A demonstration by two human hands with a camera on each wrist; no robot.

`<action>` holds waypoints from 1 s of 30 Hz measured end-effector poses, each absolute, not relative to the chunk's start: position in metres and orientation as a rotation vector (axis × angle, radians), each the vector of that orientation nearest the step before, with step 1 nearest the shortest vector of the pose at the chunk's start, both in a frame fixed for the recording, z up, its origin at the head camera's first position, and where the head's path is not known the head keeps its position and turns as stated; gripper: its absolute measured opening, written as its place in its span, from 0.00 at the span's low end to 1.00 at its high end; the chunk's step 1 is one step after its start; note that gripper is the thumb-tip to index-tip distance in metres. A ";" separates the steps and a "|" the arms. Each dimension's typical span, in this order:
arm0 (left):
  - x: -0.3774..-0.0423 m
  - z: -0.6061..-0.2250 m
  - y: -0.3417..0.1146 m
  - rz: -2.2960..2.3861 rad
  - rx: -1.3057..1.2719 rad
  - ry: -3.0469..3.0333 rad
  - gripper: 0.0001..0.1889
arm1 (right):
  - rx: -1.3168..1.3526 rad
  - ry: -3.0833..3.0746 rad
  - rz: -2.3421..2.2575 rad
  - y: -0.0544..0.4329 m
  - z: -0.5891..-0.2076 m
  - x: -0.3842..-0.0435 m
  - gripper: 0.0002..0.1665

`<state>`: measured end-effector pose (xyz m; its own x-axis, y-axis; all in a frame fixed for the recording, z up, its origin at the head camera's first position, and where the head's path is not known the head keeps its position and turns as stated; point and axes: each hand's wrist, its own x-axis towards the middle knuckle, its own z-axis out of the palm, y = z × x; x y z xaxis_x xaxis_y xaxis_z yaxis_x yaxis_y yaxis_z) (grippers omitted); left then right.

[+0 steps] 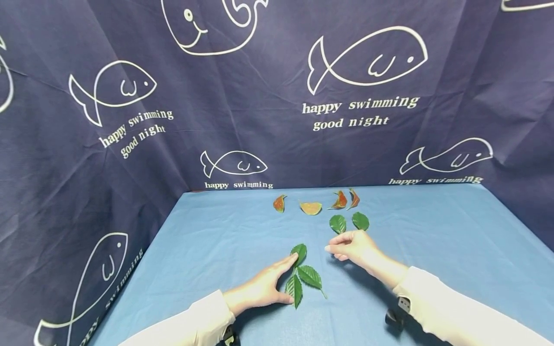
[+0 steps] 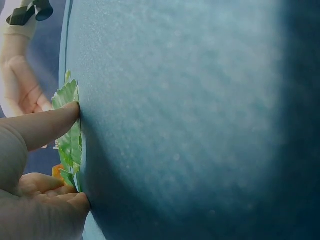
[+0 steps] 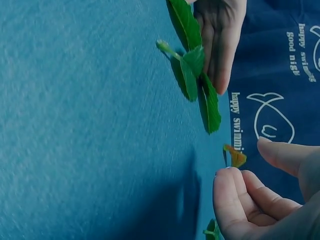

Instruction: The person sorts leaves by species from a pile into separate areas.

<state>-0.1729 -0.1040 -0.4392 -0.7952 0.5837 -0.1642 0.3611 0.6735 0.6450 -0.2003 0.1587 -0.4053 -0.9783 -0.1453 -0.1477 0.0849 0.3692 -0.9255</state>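
Observation:
A green sprig with three toothed leaflets [image 1: 309,275] lies on the blue cloth in front of me. My left hand [image 1: 261,284] rests at its left side, thumb on the lower leaflet [image 1: 295,290] and fingertips at the upper leaflet [image 1: 299,251]. In the left wrist view the thumb presses the serrated green leaf [image 2: 71,145] from above. To the right, my right hand [image 1: 357,247] hovers low over the cloth, fingers loosely bent. The right wrist view shows its thumb apart from the fingers, with nothing between them. Just beyond it lie two single green leaves [image 1: 337,224].
Along the back of the blue cloth [image 1: 207,230] lie several orange and yellow leaves: one at left [image 1: 279,203], a yellowish one [image 1: 310,208] and a curled pair [image 1: 340,200] at right. A navy curtain [image 1: 277,105] with white fish drawings hangs behind and at both sides.

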 end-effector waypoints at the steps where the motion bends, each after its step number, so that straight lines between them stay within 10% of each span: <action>1: -0.173 -0.439 -0.104 0.864 0.743 2.532 0.53 | -0.064 2.420 -1.656 0.158 -0.405 -0.199 0.20; 30: -0.172 -0.436 -0.104 0.877 0.773 2.533 0.52 | -0.355 2.439 -1.435 0.137 -0.418 -0.174 0.19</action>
